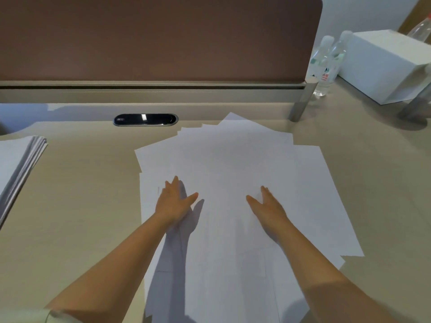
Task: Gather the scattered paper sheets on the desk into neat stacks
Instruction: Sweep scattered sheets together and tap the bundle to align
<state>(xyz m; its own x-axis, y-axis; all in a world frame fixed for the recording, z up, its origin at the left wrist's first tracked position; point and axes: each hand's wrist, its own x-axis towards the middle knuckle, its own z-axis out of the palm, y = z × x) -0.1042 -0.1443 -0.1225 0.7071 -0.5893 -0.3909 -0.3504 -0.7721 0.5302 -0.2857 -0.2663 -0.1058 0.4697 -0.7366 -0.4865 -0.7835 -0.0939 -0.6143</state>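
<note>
A loose spread of several white paper sheets (235, 159) covers the middle of the beige desk (81, 194), overlapping at odd angles. My left hand (173, 201) lies flat on the left part of the spread, fingers apart and thumb out. My right hand (268, 203) rests flat on the sheets a little to the right, fingers together and thumb out. Neither hand grips a sheet. A squared stack of white paper (16, 166) sits at the desk's left edge, apart from the spread.
A brown divider panel (151, 38) runs along the back of the desk, with a black cable grommet (145, 119) below it. At the back right stand water bottles (326, 64) and a white box (382, 64), beside metal posts (300, 101).
</note>
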